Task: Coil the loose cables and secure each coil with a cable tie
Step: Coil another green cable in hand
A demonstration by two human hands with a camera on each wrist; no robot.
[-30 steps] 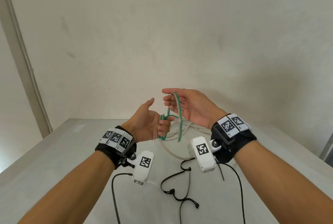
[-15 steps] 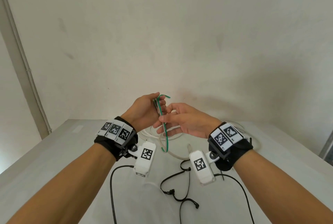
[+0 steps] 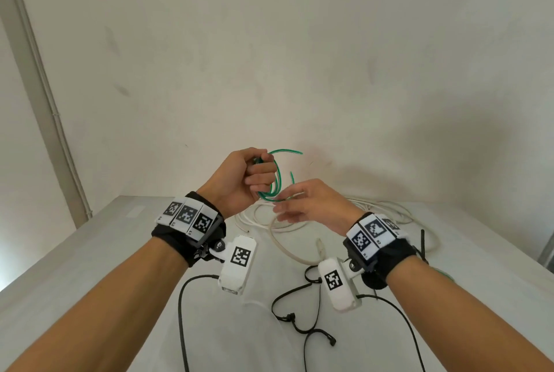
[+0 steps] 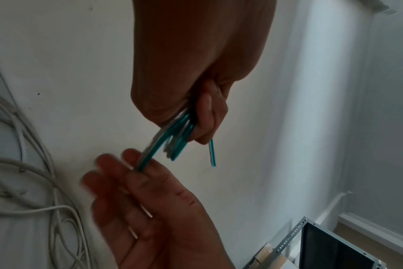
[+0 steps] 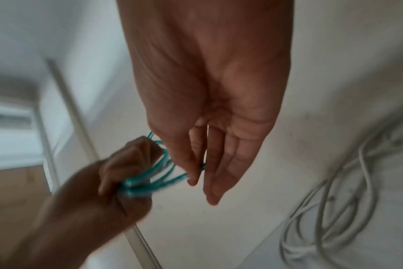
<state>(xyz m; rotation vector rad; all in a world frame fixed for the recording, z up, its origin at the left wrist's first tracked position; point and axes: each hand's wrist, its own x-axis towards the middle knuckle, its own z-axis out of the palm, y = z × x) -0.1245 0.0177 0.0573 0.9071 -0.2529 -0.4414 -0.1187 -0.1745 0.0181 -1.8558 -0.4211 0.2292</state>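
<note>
Gripping a small coil of thin green plastic-coated wire (image 3: pixel 274 183), the left hand (image 3: pixel 239 180) is raised above the pale grey table (image 3: pixel 90 251), its fingers curled into a fist around several loops gathered together. In the left wrist view the loops come out of the bottom of that fist as a bunch, with one short free end of the wire hanging down beside them. From the head view, another free end arcs out over the top of the fist toward the right.

The right hand (image 3: pixel 308 207) sits just below and to the right of the left one. Its fingers are mostly straight and slack, and the fingertips (image 5: pixel 193 179) touch the lower part of the green loops. Whether a strand is pinched between thumb and finger there cannot be told, as the right wrist view is blurred at that spot.

Both wrists wear black bands with square black-and-white marker tags, and a small white camera box hangs under each.

On the table behind the hands lies a loose tangle of white round cable (image 3: pixel 287 222), spread out toward the far right edge. Nearer the person, thin black cable ties (image 3: pixel 299 320) lie curved on the surface between the forearms. A plain off-white wall (image 3: pixel 299 57) stands behind the table.
</note>
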